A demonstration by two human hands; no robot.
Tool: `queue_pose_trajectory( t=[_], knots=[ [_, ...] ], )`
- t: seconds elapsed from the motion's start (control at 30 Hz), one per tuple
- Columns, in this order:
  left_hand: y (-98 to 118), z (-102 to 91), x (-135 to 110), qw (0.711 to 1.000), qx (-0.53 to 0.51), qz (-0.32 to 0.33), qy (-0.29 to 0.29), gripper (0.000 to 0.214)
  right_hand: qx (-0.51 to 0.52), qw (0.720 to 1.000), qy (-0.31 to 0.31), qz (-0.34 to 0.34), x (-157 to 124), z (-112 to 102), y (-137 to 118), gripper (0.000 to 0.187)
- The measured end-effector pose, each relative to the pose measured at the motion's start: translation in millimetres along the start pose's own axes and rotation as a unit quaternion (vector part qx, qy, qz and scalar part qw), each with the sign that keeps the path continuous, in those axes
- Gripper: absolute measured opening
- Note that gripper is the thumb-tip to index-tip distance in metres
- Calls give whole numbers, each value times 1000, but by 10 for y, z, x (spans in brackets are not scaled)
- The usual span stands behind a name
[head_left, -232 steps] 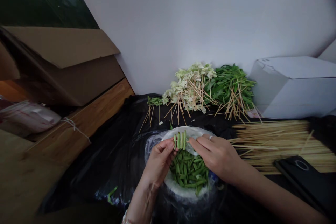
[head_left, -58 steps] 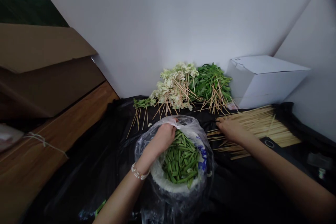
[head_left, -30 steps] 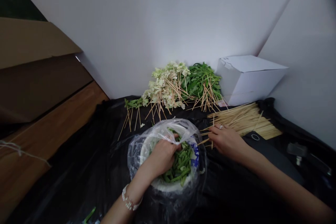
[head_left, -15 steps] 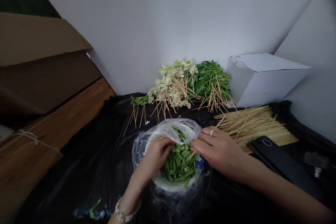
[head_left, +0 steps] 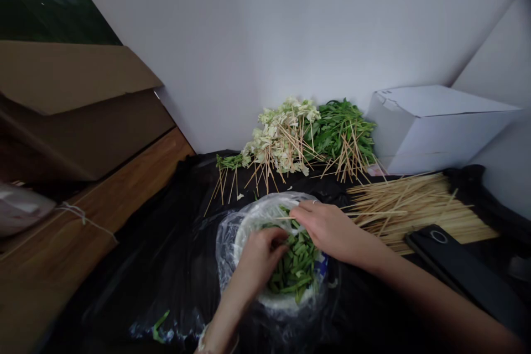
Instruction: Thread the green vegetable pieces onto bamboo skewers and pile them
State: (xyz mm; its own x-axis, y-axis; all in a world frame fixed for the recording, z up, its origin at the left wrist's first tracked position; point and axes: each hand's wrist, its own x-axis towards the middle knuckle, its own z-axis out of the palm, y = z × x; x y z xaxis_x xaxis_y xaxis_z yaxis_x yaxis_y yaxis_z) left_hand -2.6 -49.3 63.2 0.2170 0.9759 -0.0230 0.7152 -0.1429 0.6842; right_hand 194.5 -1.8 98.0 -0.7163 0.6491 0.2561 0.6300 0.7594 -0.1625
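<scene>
A white bowl [head_left: 243,232] lined with clear plastic [head_left: 226,240] holds cut green vegetable pieces [head_left: 296,265]. My left hand [head_left: 265,249] reaches into the bowl with its fingers curled together at the greens; whatever lies between the fingertips is hidden. Over the bowl's far right side, my right hand [head_left: 323,227] is closed on a thin bamboo skewer [head_left: 284,218]. The skewer lies roughly level, its tip pointing left above the greens.
Skewered pale leaves [head_left: 286,127] and skewered green leaves [head_left: 344,127] lie along the wall. To the right are loose bamboo skewers [head_left: 415,204], a black phone [head_left: 448,254] and a white box [head_left: 448,133]. A cardboard box [head_left: 91,138] stands left. Black plastic sheeting [head_left: 166,249] lies underneath.
My hands have let go of the clear plastic edge they were holding over the bowl. My left hand is now down at the greens, and the skewer in my right hand points left. The view has shifted slightly.
</scene>
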Motion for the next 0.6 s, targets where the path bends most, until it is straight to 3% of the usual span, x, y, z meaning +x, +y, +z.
queue_pose_trajectory(
  t=[0.07,0.2,0.33,0.5,0.6],
  knots=[
    [-33,-37,-91,990,-137,-37,-4,17,17,1000,14,-14,-47,-57,-19,23],
    [-25,-66,-232,923,-376,-82,-13,19,42,997,50,-39,-140,-152,-92,32],
    [54,-107,-248,856,-508,-95,17,19,28,992,97,-72,-213,-190,-157,37],
    [89,-150,-209,741,-657,-137,30,25,-6,988,127,-86,-236,-194,-178,37],
    [84,-157,-207,710,-689,-142,32,26,-26,987,131,-86,-230,-183,-176,35]
  ],
)
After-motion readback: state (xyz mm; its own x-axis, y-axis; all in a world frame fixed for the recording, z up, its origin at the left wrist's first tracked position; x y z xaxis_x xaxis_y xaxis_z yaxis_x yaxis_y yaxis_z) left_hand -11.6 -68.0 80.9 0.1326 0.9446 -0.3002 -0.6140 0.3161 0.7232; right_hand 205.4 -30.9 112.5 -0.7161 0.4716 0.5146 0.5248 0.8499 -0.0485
